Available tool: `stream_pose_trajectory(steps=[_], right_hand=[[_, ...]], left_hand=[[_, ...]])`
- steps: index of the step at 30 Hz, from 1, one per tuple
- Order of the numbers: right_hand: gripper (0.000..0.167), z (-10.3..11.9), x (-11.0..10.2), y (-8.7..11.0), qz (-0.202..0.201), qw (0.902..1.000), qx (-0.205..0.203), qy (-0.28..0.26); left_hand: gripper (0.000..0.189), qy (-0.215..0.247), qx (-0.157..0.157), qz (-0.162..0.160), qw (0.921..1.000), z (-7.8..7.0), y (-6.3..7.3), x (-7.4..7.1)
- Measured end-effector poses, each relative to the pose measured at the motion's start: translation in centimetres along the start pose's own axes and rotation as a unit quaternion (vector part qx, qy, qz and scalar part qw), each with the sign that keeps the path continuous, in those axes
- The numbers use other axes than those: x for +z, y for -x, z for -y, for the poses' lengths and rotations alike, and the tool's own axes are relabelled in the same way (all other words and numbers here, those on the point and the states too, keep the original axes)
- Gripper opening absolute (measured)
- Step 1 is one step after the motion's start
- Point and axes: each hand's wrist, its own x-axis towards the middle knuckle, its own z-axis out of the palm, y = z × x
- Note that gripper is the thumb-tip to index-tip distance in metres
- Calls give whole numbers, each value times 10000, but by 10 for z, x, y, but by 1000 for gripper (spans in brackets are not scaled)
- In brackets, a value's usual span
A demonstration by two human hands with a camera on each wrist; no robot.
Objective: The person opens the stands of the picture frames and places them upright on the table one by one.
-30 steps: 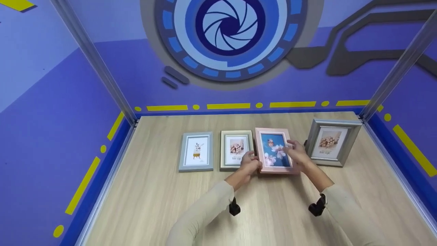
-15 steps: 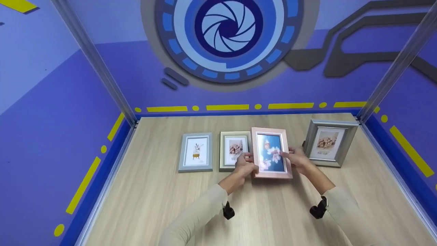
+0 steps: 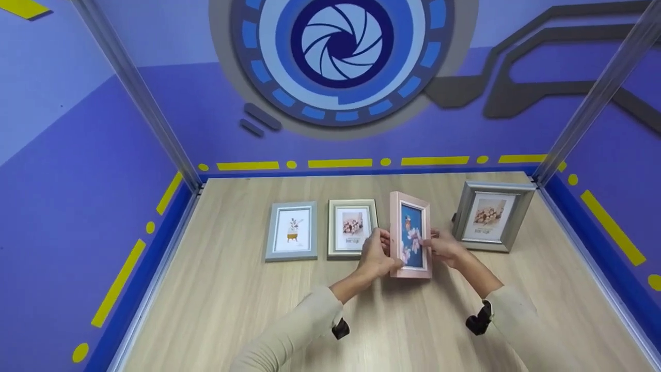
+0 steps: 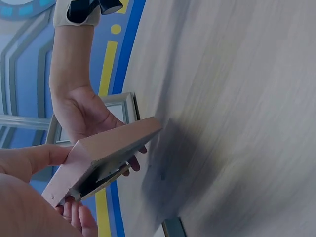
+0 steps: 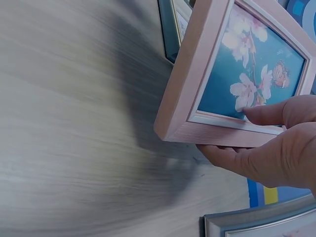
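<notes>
A pink picture frame [image 3: 411,237] with a blue flower picture is held tilted above the table between both hands. My left hand [image 3: 378,254] grips its left side, thumb on the edge and fingers behind, as the left wrist view shows. On the other side my right hand [image 3: 447,247] pinches the frame, its thumb on the front over the picture and its fingers underneath. In the left wrist view the back of the pink frame [image 4: 106,153] shows a support leg standing a little away from it.
Left of the hands, a champagne-coloured frame [image 3: 352,230] and a grey-blue frame [image 3: 292,231] lie on the wooden table [image 3: 227,310]. A larger silver frame [image 3: 493,217] stands upright at the right. Patterned blue panels [image 3: 170,119] wall in the back and sides.
The pink frame has been raised off the table and turned, so its left edge now faces the head camera. Both hands have stayed on it, moving with it.
</notes>
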Motion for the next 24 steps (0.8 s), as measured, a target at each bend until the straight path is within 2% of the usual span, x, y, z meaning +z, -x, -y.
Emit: stream_pose_trajectory(steps=[3, 5, 10, 15, 21, 24], right_hand=[[55, 0, 4, 0, 103, 9997, -75, -199], [53, -1, 4, -1, 210, 9992, -139, -303], [50, -8, 3, -4, 777, 9953, -407, -405], [40, -11, 6, -6, 1411, 9872, -503, -552], [41, -8, 12, -5, 1661, 9817, -468, -802], [32, -9, 13, -4, 1717, 9801, -466, -880]], left_hand=[[54, -340, 266, -79, 9990, -2, 2, -1], [53, -301, 331, -8, 9990, -4, 4, -1], [53, 94, 411, 312, 9986, -12, 12, 2], [52, 182, 616, 346, 9973, -17, 18, 3], [43, 690, 747, 522, 9934, -19, 20, 1], [40, 1064, 685, 728, 9893, -18, 20, -2]])
